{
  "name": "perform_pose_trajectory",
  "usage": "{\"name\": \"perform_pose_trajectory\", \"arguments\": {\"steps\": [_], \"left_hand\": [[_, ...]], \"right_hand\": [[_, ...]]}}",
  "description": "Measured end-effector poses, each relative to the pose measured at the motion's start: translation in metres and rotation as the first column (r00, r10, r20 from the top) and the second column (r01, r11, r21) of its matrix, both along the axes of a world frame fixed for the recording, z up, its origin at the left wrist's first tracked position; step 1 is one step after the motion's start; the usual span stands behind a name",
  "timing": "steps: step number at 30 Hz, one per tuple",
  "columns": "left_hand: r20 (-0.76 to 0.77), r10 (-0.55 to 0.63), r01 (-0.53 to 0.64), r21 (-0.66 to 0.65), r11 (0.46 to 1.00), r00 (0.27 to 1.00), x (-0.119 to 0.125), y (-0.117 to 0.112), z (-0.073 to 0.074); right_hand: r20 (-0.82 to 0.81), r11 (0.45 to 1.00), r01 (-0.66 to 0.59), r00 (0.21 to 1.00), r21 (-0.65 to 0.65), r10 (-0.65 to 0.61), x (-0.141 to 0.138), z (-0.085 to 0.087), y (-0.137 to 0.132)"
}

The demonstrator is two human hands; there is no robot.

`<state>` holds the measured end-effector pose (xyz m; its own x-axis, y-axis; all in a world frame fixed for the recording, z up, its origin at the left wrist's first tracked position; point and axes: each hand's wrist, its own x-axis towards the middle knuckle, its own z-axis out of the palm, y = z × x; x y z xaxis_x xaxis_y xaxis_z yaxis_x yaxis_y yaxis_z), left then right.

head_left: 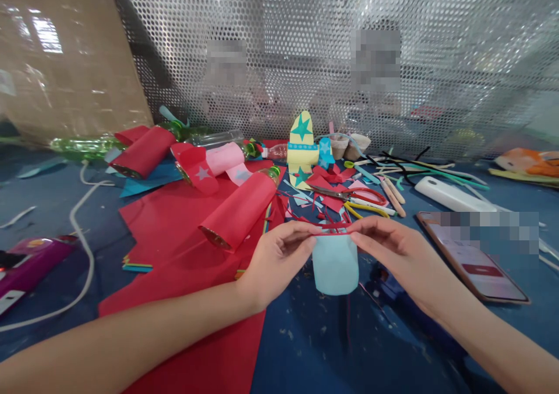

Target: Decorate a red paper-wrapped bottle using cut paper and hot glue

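A light blue paper piece (335,266) with rounded lower corners hangs upright above the blue table. Along its top edge runs a thin red strip (332,234). My left hand (279,257) pinches the upper left corner between thumb and fingers. At the upper right corner, my right hand (393,248) pinches the paper in the same way. Just beyond the hands lie red-handled scissors (367,195) and several small paper scraps (301,199). To the left of my left hand, a bottle wrapped in red paper (240,210) rests on its side.
Red paper sheets (174,318) cover the table's left-centre. Farther back stand a yellow paper shape with stars (301,149) and small cups (349,145). A phone (471,260) and white power strip (454,195) lie right; a purple tool (35,266) with cord lies left. Perforated metal (283,45) closes the back.
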<state>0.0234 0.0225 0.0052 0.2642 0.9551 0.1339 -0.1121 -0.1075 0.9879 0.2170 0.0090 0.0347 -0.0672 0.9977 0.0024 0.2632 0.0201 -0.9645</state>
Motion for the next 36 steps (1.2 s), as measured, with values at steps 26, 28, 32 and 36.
{"name": "perform_pose_trajectory", "arguments": {"steps": [26,28,32,36], "left_hand": [[-0.024,-0.066,0.064,-0.073,0.995,0.998,-0.001,0.002,-0.001],[-0.019,-0.067,0.065,-0.073,0.995,0.998,-0.001,0.002,-0.001],[-0.009,-0.061,0.060,-0.090,0.994,0.998,-0.001,0.002,0.000],[-0.018,-0.029,0.028,-0.055,0.998,0.999,0.000,0.002,0.001]], "right_hand": [[0.171,0.999,-0.034,0.984,-0.033,0.039,0.000,0.006,-0.001],[0.174,0.999,-0.042,0.984,-0.005,0.042,0.000,0.006,-0.001],[0.227,0.991,-0.099,0.971,0.087,0.077,-0.001,0.008,-0.002],[0.275,0.989,-0.116,0.958,0.091,0.087,0.000,0.010,-0.002]]}}
